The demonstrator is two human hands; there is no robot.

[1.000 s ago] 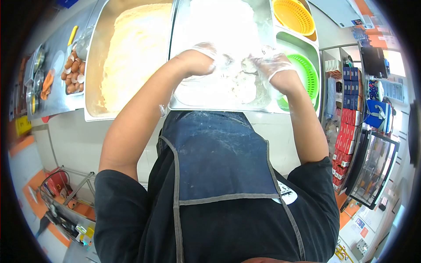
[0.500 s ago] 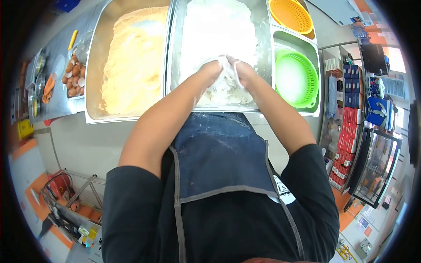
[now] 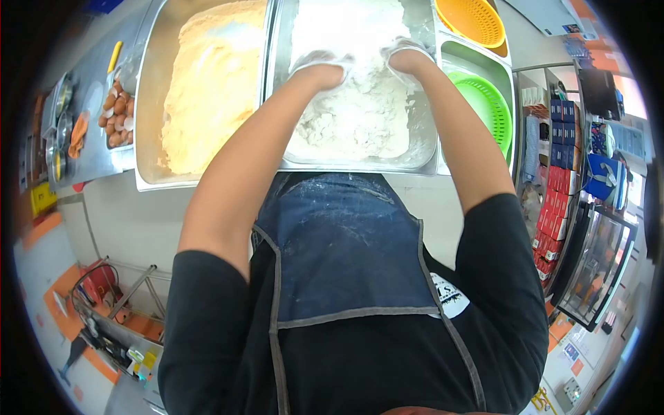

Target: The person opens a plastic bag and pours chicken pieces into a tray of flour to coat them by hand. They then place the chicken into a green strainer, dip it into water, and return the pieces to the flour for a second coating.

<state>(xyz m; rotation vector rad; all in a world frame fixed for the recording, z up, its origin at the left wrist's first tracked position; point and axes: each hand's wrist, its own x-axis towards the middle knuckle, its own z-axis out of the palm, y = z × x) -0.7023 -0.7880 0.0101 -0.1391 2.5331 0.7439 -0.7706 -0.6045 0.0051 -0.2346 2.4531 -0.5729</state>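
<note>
A steel pan (image 3: 360,166) in front of me holds white flour (image 3: 349,31), with a lumpier, slightly greyer heap (image 3: 353,124) at its near end. My left hand (image 3: 326,63) is over the left part of this pan, at the flour. Across from it, my right hand (image 3: 407,57) is near the pan's right wall. Both hands wear thin, see-through gloves dusted with white. The fingers are smeared by motion and merge with the bright flour, so their pose and anything in them cannot be made out.
On the left stands a second steel pan (image 3: 149,149) of yellowish flour (image 3: 207,97). Beyond it are a tray of brown eggs (image 3: 119,114) and an orange cloth (image 3: 78,135). At right sit a green basket (image 3: 494,111) and a yellow basket (image 3: 477,24). A shelf of red boxes (image 3: 553,214) is farther right.
My hands were close together, with white flour at them, at the pan's near middle. Now they are apart, one towards each side, and farther from me. The lumpy heap shows more fully.
</note>
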